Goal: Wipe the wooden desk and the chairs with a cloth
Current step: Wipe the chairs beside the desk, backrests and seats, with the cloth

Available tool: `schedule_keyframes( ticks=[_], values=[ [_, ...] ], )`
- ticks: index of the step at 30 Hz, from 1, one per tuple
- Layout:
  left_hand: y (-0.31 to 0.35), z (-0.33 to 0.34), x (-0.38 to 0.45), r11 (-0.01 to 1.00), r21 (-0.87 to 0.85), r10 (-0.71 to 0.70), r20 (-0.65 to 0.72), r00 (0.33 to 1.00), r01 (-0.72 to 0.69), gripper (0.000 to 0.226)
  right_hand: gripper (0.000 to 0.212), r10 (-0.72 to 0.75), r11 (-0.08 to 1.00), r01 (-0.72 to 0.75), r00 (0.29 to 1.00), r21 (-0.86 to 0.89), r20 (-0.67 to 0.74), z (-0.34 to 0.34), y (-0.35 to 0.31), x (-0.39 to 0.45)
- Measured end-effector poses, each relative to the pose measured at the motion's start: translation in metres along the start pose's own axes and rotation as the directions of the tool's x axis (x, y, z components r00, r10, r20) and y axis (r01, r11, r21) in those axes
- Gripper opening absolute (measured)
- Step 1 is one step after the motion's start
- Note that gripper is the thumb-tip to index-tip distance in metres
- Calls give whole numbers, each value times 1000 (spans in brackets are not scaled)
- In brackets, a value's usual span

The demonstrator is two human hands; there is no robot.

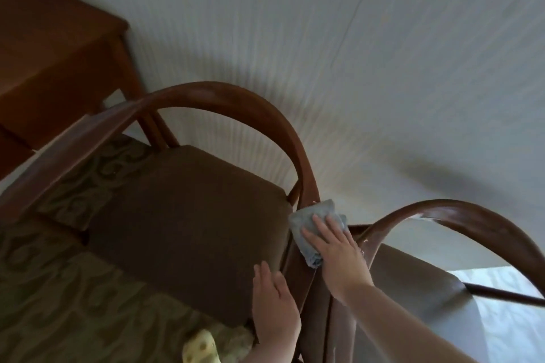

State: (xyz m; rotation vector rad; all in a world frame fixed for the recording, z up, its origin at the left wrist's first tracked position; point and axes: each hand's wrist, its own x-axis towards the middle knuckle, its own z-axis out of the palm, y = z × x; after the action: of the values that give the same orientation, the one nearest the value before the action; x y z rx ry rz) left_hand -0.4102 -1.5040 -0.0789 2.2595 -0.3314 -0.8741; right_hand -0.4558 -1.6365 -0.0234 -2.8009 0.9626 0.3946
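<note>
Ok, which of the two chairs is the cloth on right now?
The dark-seated chair on the left: the right hand presses the blue cloth against its curved wooden frame. The pale-seated chair beside it has no cloth.

Glossy wooden chair (236, 94) (matt seat (182, 215))

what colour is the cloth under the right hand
Light blue cloth, under the right hand; head view.
</note>
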Motion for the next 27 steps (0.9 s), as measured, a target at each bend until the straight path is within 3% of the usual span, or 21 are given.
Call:
schedule_keyframes(
  ticks=[2, 4, 6, 7, 8, 10, 13, 15, 17, 20, 22, 24, 25, 27],
  values=[
    [-7, 14, 9, 999, 45, -13, -46, 999, 15, 53, 71, -115, 992, 116, 993, 42, -28, 18, -17, -9],
    [-22, 32, 14, 998, 49, 30, -81, 996, -26, 66, 71, -354, 935, 355, 934, 2, 55, 40, -21, -18],
    [-18, 40, 11, 991, 117, -52, -142, 988, 69, 63, 72, -442, 879, 465, 878, -107, 185, 50, 0, -14],
    [-11, 39, 8, 985, 153, -55, -195, 979, 86, 60, 71, -463, 863, 483, 873, -147, 154, 46, 15, -5],
    [-1, 34, 6, 985, 138, -72, -210, 975, 102, 59, 74, -477, 862, 485, 875, -146, 88, 40, 29, 4],
    [20, 27, 6, 973, 120, -175, -188, 966, 199, 61, 88, -351, 934, 352, 936, -59, 26, 26, 46, 22],
    [18, 30, 4, 927, 262, -199, -261, 944, 268, 51, 74, -171, 973, 173, 985, 154, -29, 30, 23, 10],
    [17, 28, 2, 901, 359, -159, -252, 954, 245, 52, 62, -269, 946, 275, 962, 174, -54, 42, 3, -14],
    [18, 31, 1, 855, 463, -167, -185, 968, 236, 64, 64, -417, 903, 405, 906, 141, 69, 46, 7, -16],
    [20, 29, 5, 869, 422, -175, -226, 958, 258, 54, 65, -577, 791, 587, 810, -174, 110, 25, 46, 29],
    [19, 27, 9, 885, 396, -179, -200, 963, 246, 55, 69, -431, 882, 441, 898, -169, 93, 6, 64, 63],
    [26, 26, 15, 891, 385, -176, -192, 966, 239, 53, 70, -258, 966, 258, 966, -30, 8, -3, 62, 72],
    [30, 27, 19, 900, 370, -167, -192, 967, 229, 51, 68, -220, 975, 220, 975, 29, 0, 2, 52, 64],
    [39, 30, 27, 925, 307, -173, -190, 966, 226, 48, 63, -306, 951, 307, 951, 23, -41, 23, 32, 37]
  ],
)
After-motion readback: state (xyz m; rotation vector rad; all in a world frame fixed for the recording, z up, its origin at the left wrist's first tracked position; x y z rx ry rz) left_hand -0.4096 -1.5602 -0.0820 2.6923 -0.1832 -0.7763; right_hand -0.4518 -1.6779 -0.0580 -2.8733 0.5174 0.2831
